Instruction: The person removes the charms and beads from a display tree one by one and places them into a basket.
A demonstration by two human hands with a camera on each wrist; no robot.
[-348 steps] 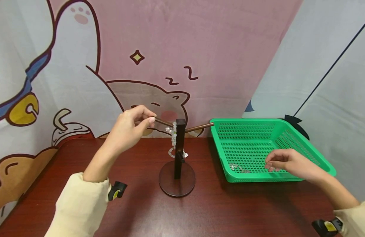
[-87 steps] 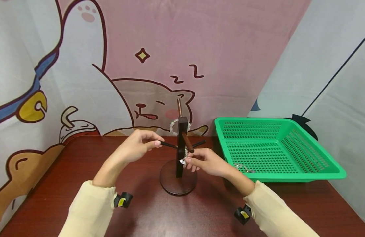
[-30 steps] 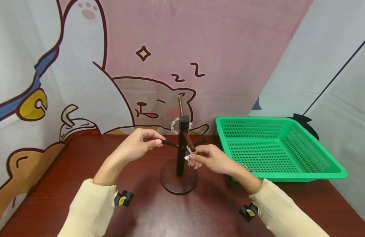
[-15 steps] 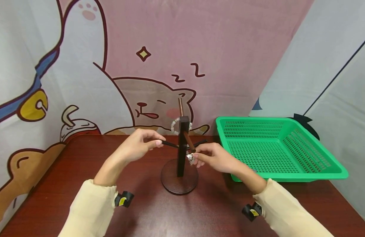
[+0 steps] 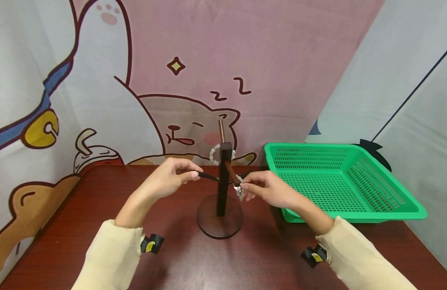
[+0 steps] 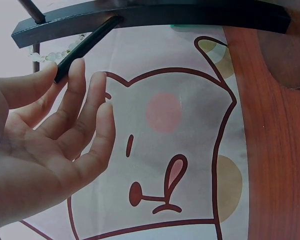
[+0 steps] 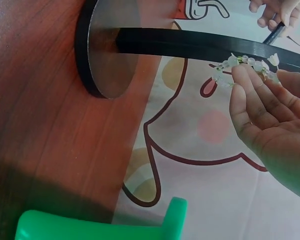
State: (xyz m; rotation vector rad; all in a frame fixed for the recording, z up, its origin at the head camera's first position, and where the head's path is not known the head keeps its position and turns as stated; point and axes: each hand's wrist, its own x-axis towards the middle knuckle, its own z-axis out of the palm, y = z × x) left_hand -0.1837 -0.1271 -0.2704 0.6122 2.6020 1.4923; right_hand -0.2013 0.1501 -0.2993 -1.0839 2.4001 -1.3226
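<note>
A dark wooden stand [image 5: 222,181] with several pegs rises from a round base [image 5: 220,225]. My left hand [image 5: 169,179] pinches the end of its left black peg [image 5: 208,176] between thumb and finger; the other fingers are loosely bent in the left wrist view. My right hand [image 5: 268,189] pinches a clear beaded bracelet [image 5: 239,193] at the tip of the brown peg [image 5: 231,173] that points toward me. Whether the bracelet's loop is round that tip, I cannot tell. A second beaded bracelet [image 5: 214,154] hangs behind the post on the rear peg [image 5: 222,131].
To the right, a green plastic basket [image 5: 343,219] stands on the reddish-brown table [image 5: 165,257]; my right forearm covers its near left corner. A printed cloth [image 5: 281,60] hangs behind the table. Each wrist carries a small black camera.
Since 11.6 seconds ago the stand has turned, and my right hand has come from the basket to the stand. In the last second it moved the bracelet rightward to the brown peg's tip.
</note>
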